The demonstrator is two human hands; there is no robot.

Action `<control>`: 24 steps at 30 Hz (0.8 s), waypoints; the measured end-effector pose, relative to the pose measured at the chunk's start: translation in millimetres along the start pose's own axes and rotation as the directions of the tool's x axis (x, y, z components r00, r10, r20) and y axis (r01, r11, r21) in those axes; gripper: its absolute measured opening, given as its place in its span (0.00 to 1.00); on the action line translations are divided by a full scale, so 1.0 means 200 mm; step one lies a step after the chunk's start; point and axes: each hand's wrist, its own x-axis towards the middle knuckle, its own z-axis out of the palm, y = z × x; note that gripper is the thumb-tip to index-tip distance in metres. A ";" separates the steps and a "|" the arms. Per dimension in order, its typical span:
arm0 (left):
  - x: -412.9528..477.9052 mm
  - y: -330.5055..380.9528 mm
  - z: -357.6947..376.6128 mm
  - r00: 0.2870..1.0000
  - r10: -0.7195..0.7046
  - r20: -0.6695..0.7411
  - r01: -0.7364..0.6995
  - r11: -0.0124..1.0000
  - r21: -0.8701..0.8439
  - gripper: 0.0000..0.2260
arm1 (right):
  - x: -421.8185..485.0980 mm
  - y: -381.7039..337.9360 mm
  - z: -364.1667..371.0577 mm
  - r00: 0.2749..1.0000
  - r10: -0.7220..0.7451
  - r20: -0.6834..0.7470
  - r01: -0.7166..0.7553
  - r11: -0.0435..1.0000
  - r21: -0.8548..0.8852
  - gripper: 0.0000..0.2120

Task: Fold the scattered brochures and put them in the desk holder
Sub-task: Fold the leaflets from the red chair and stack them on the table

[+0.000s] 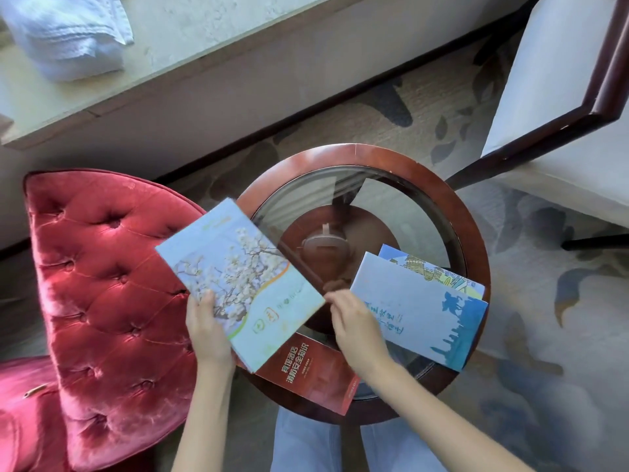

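my left hand [206, 327] pinches the flower brochure [238, 277] by its near-left edge, thumb on top, over the table [340, 155] rim. long axis runs far-left to near-right. right hand [354, 321] just beside its right corner, fingers curled, contact unclear.

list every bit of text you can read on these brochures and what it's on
"宾馆酒店 消防安全知识": white print on the red brochure.
Small line beside that title: too small to read.
Green logos and words on the blossom brochure held by the left hand: blurred.
Blue handwriting on the blue skyline brochure: not legible.
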 end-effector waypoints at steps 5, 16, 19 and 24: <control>0.03 -0.02 -0.11 0.997 -0.032 -0.066 0.028 0.998 -0.053 0.10 | -0.28 0.13 0.19 0.991 0.011 0.132 0.042 0.920 -0.389 0.27; 0.03 -0.06 -0.26 0.995 -0.088 -0.054 0.086 0.995 -0.040 0.09 | -0.26 0.13 0.28 1.000 0.018 -0.001 -0.017 0.898 -0.439 0.23; 0.07 -0.05 -0.31 0.996 -0.080 -0.050 0.079 0.996 -0.029 0.09 | -0.25 0.15 0.25 0.997 0.051 0.060 -0.030 0.951 -0.308 0.09; 0.17 -0.03 -0.42 0.999 -0.032 -0.025 0.033 0.999 0.036 0.11 | -0.26 0.17 0.12 0.988 0.152 -0.035 -0.146 0.980 0.134 0.09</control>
